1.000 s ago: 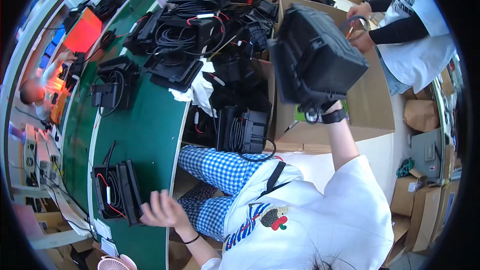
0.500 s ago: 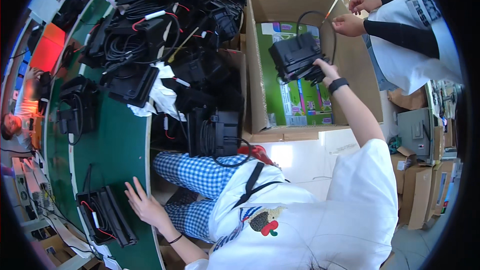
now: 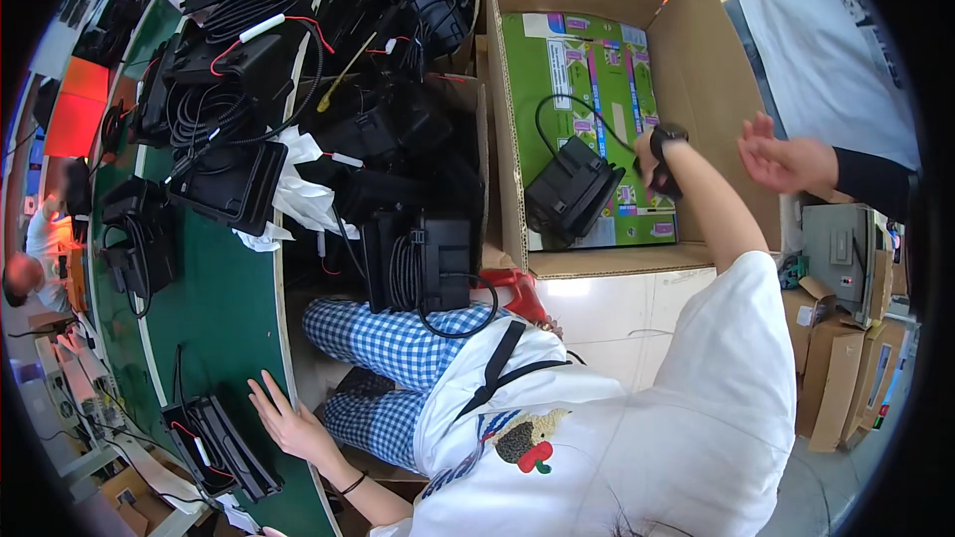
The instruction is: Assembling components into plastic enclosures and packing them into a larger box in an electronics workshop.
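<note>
My right hand (image 3: pixel 649 161) reaches into the large cardboard box (image 3: pixel 617 261), its fingers curled and partly hidden. A dark shape shows under them, but I cannot make out what they grip. Just left of that hand, a black boxy device (image 3: pixel 572 189) is tilted over green printed cartons (image 3: pixel 617 119) in the box. Its black cable (image 3: pixel 572 99) loops up and runs toward my fingers. My left hand (image 3: pixel 288 425) is open, fingers spread, at the edge of the green worktable (image 3: pixel 234 323). Beside it lies another black device (image 3: pixel 221 447) with a red wire and a white connector.
Black devices with coiled cables (image 3: pixel 224 109) are heaped on the worktable's far part. More fill a container (image 3: pixel 388 139) left of the box. One device (image 3: pixel 428 264) stands by my knee. A co-worker's hand (image 3: pixel 791 159) is at the box's right side. Cartons (image 3: pixel 836 378) stand at right.
My right hand has moved lower in the box, and the black device now sits lower and left of it. The co-worker's hands have drawn apart, one coming nearer. My left hand has barely moved.
</note>
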The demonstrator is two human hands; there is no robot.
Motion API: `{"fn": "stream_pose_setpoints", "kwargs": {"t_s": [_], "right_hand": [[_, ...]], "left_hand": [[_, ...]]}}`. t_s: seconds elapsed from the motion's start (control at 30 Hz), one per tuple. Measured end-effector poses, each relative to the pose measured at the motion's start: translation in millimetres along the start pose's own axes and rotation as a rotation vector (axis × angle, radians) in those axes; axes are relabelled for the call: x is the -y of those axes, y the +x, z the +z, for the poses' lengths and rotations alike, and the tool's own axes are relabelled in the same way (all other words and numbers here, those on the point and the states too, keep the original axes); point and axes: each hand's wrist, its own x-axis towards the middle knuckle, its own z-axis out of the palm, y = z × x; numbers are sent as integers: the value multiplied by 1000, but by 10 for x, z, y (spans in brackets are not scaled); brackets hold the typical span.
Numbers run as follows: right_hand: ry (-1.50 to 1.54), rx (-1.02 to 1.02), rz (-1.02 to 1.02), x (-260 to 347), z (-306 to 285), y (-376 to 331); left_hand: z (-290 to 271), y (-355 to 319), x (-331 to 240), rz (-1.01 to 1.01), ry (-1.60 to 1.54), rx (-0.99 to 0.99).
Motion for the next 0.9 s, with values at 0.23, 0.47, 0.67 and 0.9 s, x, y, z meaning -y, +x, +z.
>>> {"fn": "stream_pose_setpoints", "kwargs": {"t_s": [0.23, 0.47, 0.67, 0.9], "right_hand": [[471, -114, -609, 336, -462, -978], [455, -183, -784, 1250, 347, -52], [379, -200, -572, 1510, 484, 56], [-26, -899, -444, 1191, 113, 542]], "left_hand": [[15, -6, -23, -26, -24, -3], [-25, 11, -5, -26, -69, 15], [-30, 23, -9, -32, -79, -6], [-49, -7, 65, -23, -149, 13]]}}
